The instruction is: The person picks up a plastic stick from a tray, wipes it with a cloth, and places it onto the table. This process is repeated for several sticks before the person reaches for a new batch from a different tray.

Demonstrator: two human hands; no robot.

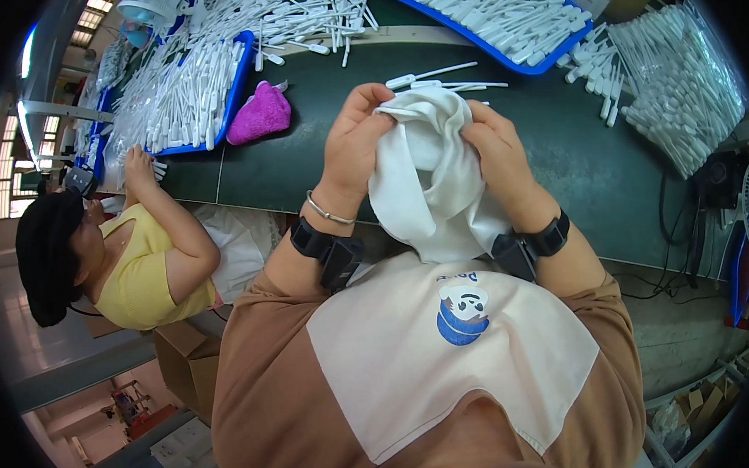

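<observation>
As the person leans in over the near edge of the dark green table (316,93), both hands are busy with a soft white cloth (402,200) bunched into deep folds. The left hand (359,137) pinches one side between thumb and curled fingers; the right hand (499,147) grips the other. The cloth hangs between them, its lower folds dropping past that near edge.

I'd worry about those loose folds: should either pinch slacken, the fabric could slither off the edge. A forward sweep might also drag the few slim white plastic sticks (400,82) lying just beyond the fingers, since the cloth all but covers their near ends. The boxy black wrist device (515,256) on the right arm sits close enough to snag a fold, I think.

Toward the far edge, a blue plastic tray heaped with sticks (539,69) blocks the way straight ahead and slightly right. Toward the table's far right corner, a bulging clear plastic bag of sticks (680,91) crowds the space, with more spilling beside it. On the left, a fuzzy magenta cloth (260,113) rests against another full blue tray (248,52), and a co-worker in a yellow top (152,271) sits at the near edge, reaching toward that tray.
</observation>
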